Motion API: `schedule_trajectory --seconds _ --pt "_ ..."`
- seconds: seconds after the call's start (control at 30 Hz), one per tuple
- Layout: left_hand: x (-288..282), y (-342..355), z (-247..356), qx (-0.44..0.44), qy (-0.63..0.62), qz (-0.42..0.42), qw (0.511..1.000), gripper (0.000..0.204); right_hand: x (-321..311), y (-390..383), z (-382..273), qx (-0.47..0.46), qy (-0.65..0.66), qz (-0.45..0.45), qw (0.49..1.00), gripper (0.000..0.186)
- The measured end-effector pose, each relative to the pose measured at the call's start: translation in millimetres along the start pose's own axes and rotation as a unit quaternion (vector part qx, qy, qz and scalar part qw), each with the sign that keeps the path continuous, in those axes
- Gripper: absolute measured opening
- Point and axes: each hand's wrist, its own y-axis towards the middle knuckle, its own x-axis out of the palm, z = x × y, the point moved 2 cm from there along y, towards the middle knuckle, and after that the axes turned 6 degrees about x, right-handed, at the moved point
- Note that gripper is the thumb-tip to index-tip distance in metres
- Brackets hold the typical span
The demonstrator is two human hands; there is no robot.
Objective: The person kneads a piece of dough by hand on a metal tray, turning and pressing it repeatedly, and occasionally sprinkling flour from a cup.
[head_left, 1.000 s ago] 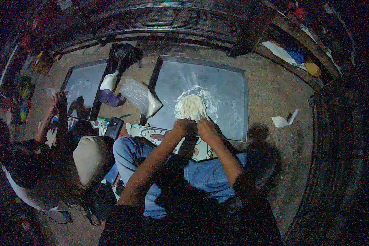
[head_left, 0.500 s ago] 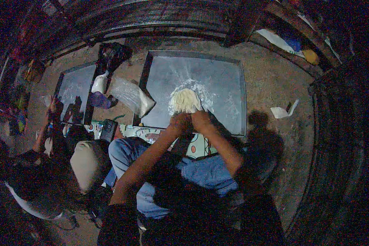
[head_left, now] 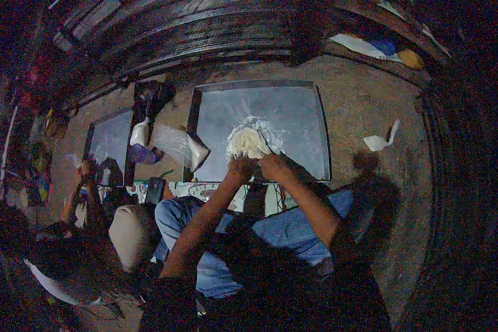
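Observation:
A pale lump of dough (head_left: 248, 139) sits in a ring of white flour (head_left: 271, 127) on a large square metal tray (head_left: 301, 102). My left hand (head_left: 240, 165) has its fingers curled into the dough's near edge. Beside it, my right hand (head_left: 272, 164) grips that edge a little further right, its fingertips partly hidden. Just left of the tray lie a clear plastic bag (head_left: 178, 145) with white contents and a smaller white-and-purple bag (head_left: 144, 152).
At left, another person's hands (head_left: 86, 169) are at a second tray (head_left: 108, 124). A black bag (head_left: 152, 94) lies behind the bags. A dark phone (head_left: 155, 190) is near my left knee, a white scrap (head_left: 377, 143) on the floor at right. Slatted structures border the back.
My hands have shifted on the dough's near edge, and the dough's shape has changed slightly. The view has shifted a little. The other person's hands still are at the left tray.

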Motion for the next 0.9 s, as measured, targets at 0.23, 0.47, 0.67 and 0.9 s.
schedule_trajectory --seconds 0.23,0.47,0.67,0.9 --pt "28.0 20.9 -24.2 0.106 -0.001 -0.022 0.994 0.04 -76.1 -23.3 -19.0 0.058 0.074 -0.013 0.995 0.017" --pt "39.6 18.7 -34.8 0.235 -0.157 0.145 0.948 0.042 -36.6 -0.9 -9.4 0.04 0.054 0.141 0.988 0.02" --pt "-1.6 17.8 -29.8 0.205 0.051 0.01 0.977 0.029 -21.5 4.5 -18.8 0.088 -0.126 0.148 0.977 0.011" --pt "35.2 22.8 -58.4 0.199 -0.112 0.247 0.942 0.028 -18.9 8.8 -6.5 0.055 -0.228 0.302 0.924 0.009"
